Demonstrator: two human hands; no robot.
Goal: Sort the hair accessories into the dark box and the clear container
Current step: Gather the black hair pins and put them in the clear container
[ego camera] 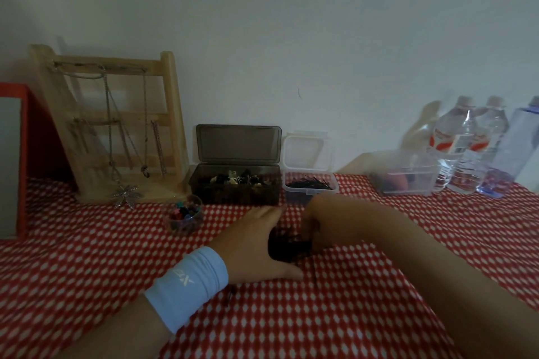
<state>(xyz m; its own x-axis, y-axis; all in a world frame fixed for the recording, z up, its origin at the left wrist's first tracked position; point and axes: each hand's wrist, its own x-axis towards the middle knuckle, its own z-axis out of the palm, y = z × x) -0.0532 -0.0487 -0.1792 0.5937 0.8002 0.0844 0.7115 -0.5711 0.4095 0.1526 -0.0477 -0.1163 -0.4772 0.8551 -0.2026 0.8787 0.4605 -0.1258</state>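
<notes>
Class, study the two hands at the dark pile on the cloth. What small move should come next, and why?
Probably lift the right hand with whatever it seems to pinch from the dark pile and carry it back. The left hand lies flat against the pile, and the dark box and clear container stand open just behind.

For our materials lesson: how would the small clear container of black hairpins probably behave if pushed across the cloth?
The clear container looks thin-walled and only shallowly filled with hairpins, so probably light. Its raised lid may make it tip backward if pushed high. The patterned cloth would likely bunch rather than let it slide.
</notes>
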